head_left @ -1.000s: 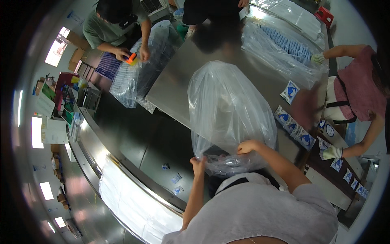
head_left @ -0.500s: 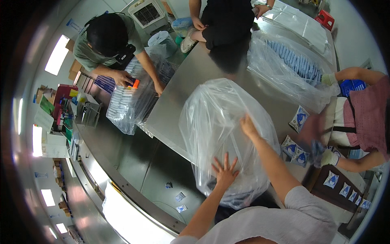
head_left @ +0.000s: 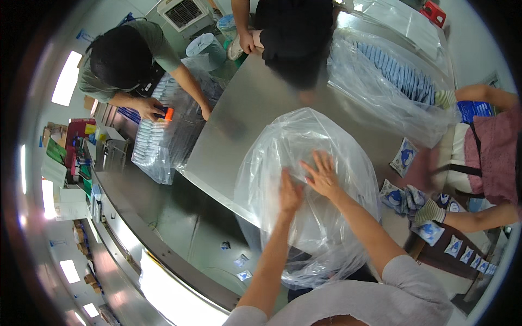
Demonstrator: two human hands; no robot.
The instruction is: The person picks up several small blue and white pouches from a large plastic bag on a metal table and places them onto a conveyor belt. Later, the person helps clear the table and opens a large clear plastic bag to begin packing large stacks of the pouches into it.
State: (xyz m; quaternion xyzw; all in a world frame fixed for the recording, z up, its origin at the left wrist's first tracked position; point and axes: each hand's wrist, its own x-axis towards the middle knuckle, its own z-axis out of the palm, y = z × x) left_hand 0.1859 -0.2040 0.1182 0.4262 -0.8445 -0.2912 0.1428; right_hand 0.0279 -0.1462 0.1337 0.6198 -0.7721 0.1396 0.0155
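head view:
big clear bag (head_left: 315, 157): puffed up, on steel table (head_left: 255, 98) at near edge; lower part hangs over edge toward person
left hand (head_left: 290, 191): flat on bag's top, palm down, fingers together, pressing; nothing gripped
right hand (head_left: 322, 174): fingers spread wide, open palm on bag just beside l. hand; no grasp
second clear bag (head_left: 391, 81): far right of table, blue striped packs inside
co-worker's gloved hand (head_left: 417, 201): right of big bag, at small blue-white packets (head_left: 403, 156)
other co-worker's hand (head_left: 152, 108): far left, holds orange tool (head_left: 169, 114) over bag of stacked packs (head_left: 163, 141)
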